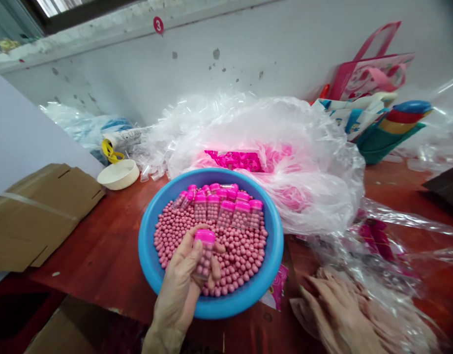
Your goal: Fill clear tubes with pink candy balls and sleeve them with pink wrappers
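Note:
My left hand (pixel 184 282) is closed around a small clear bottle (pixel 204 253) with a bright pink cap. Pink beads fill the bottle, which stands nearly upright over the front of a blue basin (pixel 147 236). Loose pink beads (pixel 241 258) cover the basin's bottom. On the beads, towards the back, lie several more bead-filled bottles (pixel 212 206) with the same caps. Off to the right, my right hand (pixel 340 309) rests on a crumpled beige cloth-like bundle (pixel 396 319); motion blurs it, but its fingers look stretched out.
Behind the basin, a large clear plastic bag (pixel 322 172) holds pink pieces (pixel 237 160). A white round dish (pixel 119 174) and flattened cardboard (pixel 49 211) lie left. Fabric bags (pixel 374 73) lean against the wall at right. A pink printed packet (pixel 278 287) sits beside the basin.

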`<move>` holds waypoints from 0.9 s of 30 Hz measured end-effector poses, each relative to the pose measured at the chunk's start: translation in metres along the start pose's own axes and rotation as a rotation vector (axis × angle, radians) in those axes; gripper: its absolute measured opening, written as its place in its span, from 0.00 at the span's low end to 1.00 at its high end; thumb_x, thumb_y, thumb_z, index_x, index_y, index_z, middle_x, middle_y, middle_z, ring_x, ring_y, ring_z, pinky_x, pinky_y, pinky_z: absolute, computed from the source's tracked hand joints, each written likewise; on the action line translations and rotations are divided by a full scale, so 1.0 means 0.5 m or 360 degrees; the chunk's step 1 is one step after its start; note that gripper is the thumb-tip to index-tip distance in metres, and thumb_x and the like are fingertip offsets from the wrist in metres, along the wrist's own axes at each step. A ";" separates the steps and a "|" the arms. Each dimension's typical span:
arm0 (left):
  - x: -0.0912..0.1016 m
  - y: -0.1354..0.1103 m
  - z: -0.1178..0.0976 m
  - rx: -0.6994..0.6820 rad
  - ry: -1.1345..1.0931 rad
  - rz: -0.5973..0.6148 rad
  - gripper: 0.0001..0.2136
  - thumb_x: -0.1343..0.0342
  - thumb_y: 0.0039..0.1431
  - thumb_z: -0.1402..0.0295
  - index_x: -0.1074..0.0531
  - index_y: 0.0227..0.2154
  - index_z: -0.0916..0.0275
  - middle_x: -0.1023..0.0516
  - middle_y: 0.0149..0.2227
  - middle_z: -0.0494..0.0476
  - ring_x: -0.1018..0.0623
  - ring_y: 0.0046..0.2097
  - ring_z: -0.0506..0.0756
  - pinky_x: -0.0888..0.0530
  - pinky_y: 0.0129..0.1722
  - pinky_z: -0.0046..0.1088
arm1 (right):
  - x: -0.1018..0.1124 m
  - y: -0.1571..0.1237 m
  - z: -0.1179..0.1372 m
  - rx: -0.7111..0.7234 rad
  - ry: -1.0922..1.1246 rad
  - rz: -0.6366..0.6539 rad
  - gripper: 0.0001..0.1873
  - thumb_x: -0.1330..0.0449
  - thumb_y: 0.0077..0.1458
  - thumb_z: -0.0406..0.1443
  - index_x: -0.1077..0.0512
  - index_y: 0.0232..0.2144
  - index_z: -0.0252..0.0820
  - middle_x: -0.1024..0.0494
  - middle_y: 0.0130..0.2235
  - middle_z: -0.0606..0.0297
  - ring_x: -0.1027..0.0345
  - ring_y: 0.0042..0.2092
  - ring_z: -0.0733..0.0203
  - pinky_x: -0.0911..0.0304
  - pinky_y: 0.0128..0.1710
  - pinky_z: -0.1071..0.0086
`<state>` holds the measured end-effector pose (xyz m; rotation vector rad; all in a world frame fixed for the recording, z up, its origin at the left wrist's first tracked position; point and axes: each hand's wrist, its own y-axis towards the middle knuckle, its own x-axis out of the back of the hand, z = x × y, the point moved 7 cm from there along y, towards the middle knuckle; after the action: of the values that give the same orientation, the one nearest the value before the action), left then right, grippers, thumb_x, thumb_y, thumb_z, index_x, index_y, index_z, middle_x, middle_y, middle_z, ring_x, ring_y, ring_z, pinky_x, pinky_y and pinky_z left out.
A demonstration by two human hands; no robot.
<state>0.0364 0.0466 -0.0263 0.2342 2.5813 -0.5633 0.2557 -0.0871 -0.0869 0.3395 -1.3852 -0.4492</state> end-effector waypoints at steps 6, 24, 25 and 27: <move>0.024 0.002 0.015 0.0108 -0.0071 -0.0068 0.13 0.42 0.57 0.62 0.31 0.41 0.64 0.24 0.21 0.53 0.36 0.13 0.43 0.44 0.09 0.12 | -0.052 0.019 0.063 0.0029 0.0058 0.0062 0.17 0.55 0.65 0.40 0.28 0.38 0.40 0.25 0.33 0.59 0.29 0.33 0.57 0.32 0.31 0.68; 0.023 0.006 -0.001 -0.0096 0.0026 -0.0076 0.10 0.43 0.58 0.65 0.28 0.36 0.68 0.21 0.32 0.58 0.27 0.23 0.46 0.32 0.18 0.17 | -0.045 0.038 0.066 -0.0126 0.0290 -0.0115 0.21 0.54 0.65 0.38 0.26 0.29 0.38 0.27 0.28 0.59 0.30 0.29 0.61 0.33 0.27 0.72; 0.020 0.006 -0.001 -0.0093 0.0064 -0.0063 0.09 0.42 0.57 0.65 0.28 0.36 0.68 0.21 0.33 0.58 0.26 0.25 0.47 0.30 0.20 0.18 | -0.042 0.038 0.067 -0.0114 0.0313 -0.0117 0.20 0.54 0.65 0.38 0.25 0.31 0.37 0.27 0.28 0.59 0.30 0.29 0.61 0.32 0.27 0.73; 0.015 0.005 0.001 -0.0065 0.0150 -0.0035 0.09 0.42 0.57 0.67 0.28 0.38 0.66 0.20 0.34 0.58 0.24 0.28 0.49 0.28 0.24 0.20 | -0.039 0.038 0.070 -0.0083 0.0334 -0.0116 0.20 0.53 0.65 0.38 0.24 0.32 0.36 0.27 0.28 0.59 0.29 0.30 0.61 0.32 0.28 0.72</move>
<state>0.0307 0.0492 -0.0315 0.2239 2.6863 -0.5187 0.2207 -0.0600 -0.0892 0.3845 -1.1578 -0.4948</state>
